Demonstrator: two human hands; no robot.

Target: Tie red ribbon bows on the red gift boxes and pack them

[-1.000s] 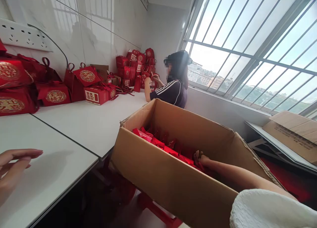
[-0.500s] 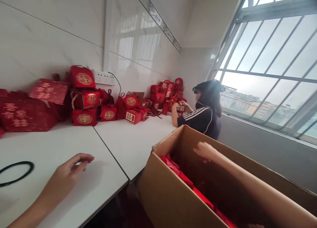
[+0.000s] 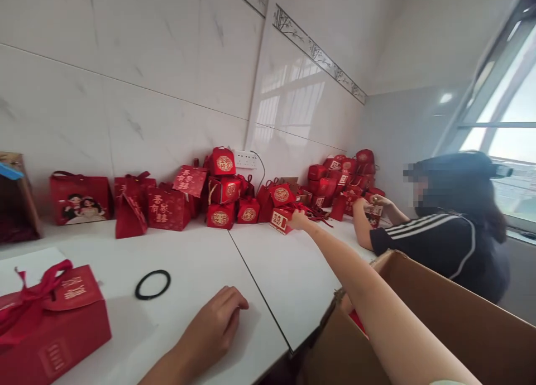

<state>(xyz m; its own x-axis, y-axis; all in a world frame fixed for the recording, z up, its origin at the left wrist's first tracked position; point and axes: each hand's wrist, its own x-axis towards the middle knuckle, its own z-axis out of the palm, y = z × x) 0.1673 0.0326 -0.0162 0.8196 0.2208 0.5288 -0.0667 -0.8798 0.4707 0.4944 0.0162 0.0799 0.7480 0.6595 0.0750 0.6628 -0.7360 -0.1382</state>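
Observation:
My right hand (image 3: 298, 220) reaches across the table to a small red gift box (image 3: 278, 221) with a white label. Its fingers close round the right end of that box, and the far fingertips are hidden. On the white tabletop, my left hand (image 3: 220, 321) rests with fingers curled in and nothing visible in them. Left of it lies a black ring (image 3: 153, 284). A larger red gift box (image 3: 71, 323) with a ribbon bow stands at the near left.
Several red gift boxes (image 3: 224, 189) are stacked along the tiled wall, near a power strip (image 3: 245, 159). Below my right forearm stands an open cardboard carton (image 3: 444, 312). At the right, a co-worker (image 3: 435, 234) handles a small box. Another brown box (image 3: 25, 189) is at far left.
My right hand has come out of the carton and over to the labelled gift box. The view has swung left, bringing in the ribboned box. My left hand stays low over the table.

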